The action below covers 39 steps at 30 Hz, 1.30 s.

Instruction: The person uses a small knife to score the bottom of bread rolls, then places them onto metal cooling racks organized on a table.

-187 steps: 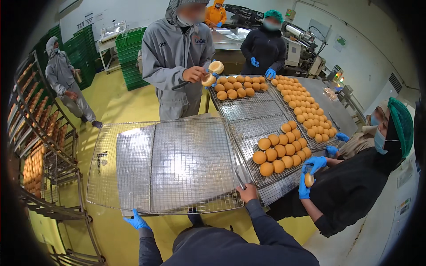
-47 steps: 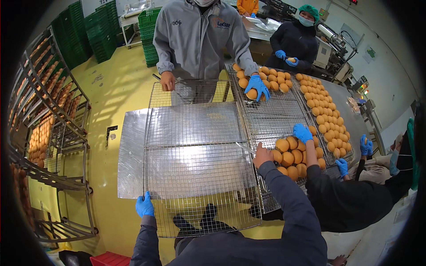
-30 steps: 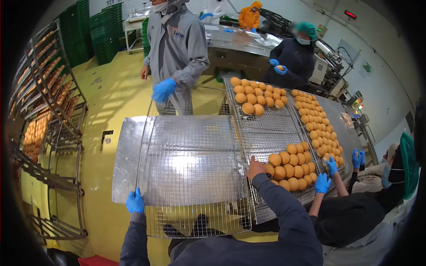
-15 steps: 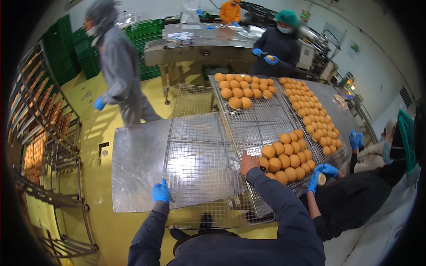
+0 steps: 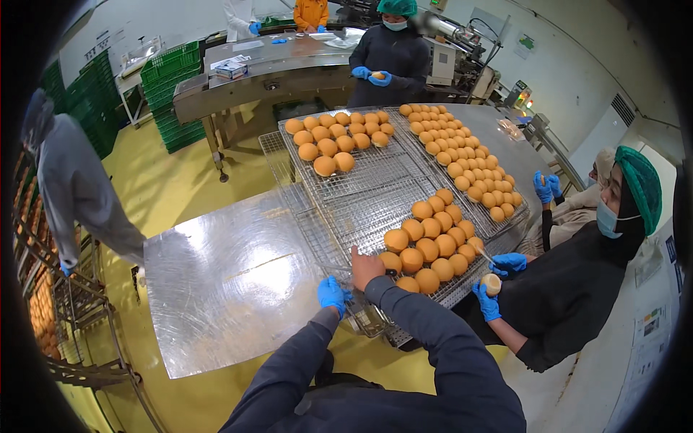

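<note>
My left hand (image 5: pixel 332 294), in a blue glove, grips the near left edge of an empty wire rack (image 5: pixel 304 216). The rack lies mostly overlapped with the bun-laden wire rack (image 5: pixel 361 209) beside it. My right hand (image 5: pixel 366 267), bare, is closed at that rack's left side. Behind its fingers shows the dark handle of what looks like a knife (image 5: pixel 390 273); its blade is hard to make out. Golden-brown round buns (image 5: pixel 427 249) lie in rows just right of this hand. Another group of buns (image 5: pixel 336 137) sits at the rack's far end.
A bare metal tabletop (image 5: pixel 224 281) extends left. Another rack of buns (image 5: pixel 462 155) lies on the right. A co-worker (image 5: pixel 570 267) at right holds a knife and a bun; another (image 5: pixel 390 58) stands beyond the table. A person in grey (image 5: pixel 79 180) is near the rack trolley (image 5: pixel 94 317) at left.
The empty rack has slid right with my left hand, uncovering the metal tabletop. My right hand stays by the buns. The person in grey has moved left to the trolley.
</note>
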{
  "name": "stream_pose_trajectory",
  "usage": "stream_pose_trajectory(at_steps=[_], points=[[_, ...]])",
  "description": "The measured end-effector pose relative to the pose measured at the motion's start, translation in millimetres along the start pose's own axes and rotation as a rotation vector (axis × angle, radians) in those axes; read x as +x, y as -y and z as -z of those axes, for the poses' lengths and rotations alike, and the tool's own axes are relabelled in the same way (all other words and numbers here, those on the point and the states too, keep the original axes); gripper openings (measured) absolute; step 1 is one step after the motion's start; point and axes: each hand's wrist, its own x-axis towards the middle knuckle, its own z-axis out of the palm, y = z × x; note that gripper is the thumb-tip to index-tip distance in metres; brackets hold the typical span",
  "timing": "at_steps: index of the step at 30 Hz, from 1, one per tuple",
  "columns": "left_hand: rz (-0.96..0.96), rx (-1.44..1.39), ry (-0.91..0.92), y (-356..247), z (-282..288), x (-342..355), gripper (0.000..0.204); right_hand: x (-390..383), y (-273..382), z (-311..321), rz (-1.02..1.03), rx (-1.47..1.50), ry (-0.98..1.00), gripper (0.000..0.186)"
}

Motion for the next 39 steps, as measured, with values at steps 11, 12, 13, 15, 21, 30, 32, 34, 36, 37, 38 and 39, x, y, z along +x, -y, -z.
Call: stream_pose_trajectory(at_steps=[11, 12, 13, 15, 21, 30, 32, 34, 36, 37, 38, 39], points=[[-0.245, 0.383, 0.073, 26, 3, 1, 0.036, 5, 13, 11, 0.041, 0.028, -0.01, 0.081], [-0.212, 0.365, 0.071, 30, 9, 1, 0.036, 2, 13, 15, 0.06, 0.067, 0.036, 0.083], [-0.182, 0.339, 0.072, 31, 10, 1, 0.035, -1, 11, 20, 0.075, 0.071, 0.042, 0.084], [-0.203, 0.447, 0.024, 37, 18, 17, 0.036, -10, 11, 25, 0.102, 0.088, 0.057, 0.085], [-0.218, 0.766, 0.026, 17, 17, 31, 0.038, -20, 6, 35, 0.088, 0.077, 0.155, 0.087], [-0.127, 0.774, 0.194, -13, -13, 52, 0.032, -3, -8, 12, -0.011, 0.014, 0.098, 0.083], [0.078, 0.59, 0.252, -11, -15, 67, 0.029, -1, -8, 7, -0.011, 0.007, 0.085, 0.081], [0.13, 0.555, 0.297, -9, -15, 74, 0.027, -2, -10, 4, -0.014, 0.018, 0.066, 0.077], [0.022, 0.663, 0.325, -11, -15, 74, 0.026, 0, -15, 1, -0.026, 0.038, 0.049, 0.068], [-0.161, 0.844, 0.37, -10, -8, 81, 0.025, 6, -13, 0, -0.036, 0.047, -0.003, 0.063], [-0.342, 1.02, 0.394, -7, 4, 95, 0.025, 14, -8, 0, -0.03, 0.056, -0.052, 0.058], [-0.506, 1.197, 0.419, -1, 17, 99, 0.025, 16, -7, -3, -0.027, 0.065, -0.087, 0.052]])
